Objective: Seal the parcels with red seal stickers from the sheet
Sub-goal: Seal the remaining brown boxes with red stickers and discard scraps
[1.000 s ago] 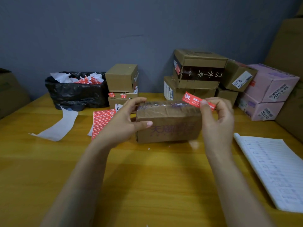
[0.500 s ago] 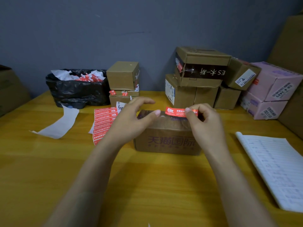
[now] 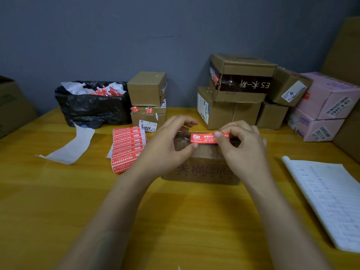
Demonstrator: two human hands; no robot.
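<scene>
Pinching the red sticker (image 3: 204,137) by its right end, your right hand (image 3: 243,151) holds it across the top of the brown box (image 3: 202,168) in the middle of the table (image 3: 58,201). Your left hand (image 3: 167,143) grips the box's top left edge, thumb just under the sticker's left end. The sticker sheet (image 3: 126,149) lies just left of the box, and a notebook (image 3: 331,197) lies to the right.

The table (image 3: 58,201) looks like yellow wood, smooth with a soft sheen. The parcel (image 3: 202,168) is matt brown cardboard, its top covered with glossy clear tape. The seal sticker (image 3: 202,137) and the sticker sheet (image 3: 126,149) are slick red printed paper. The bin bag (image 3: 91,108) is crinkled, glossy black plastic. The notebook (image 3: 327,197) is matt white paper.
</scene>
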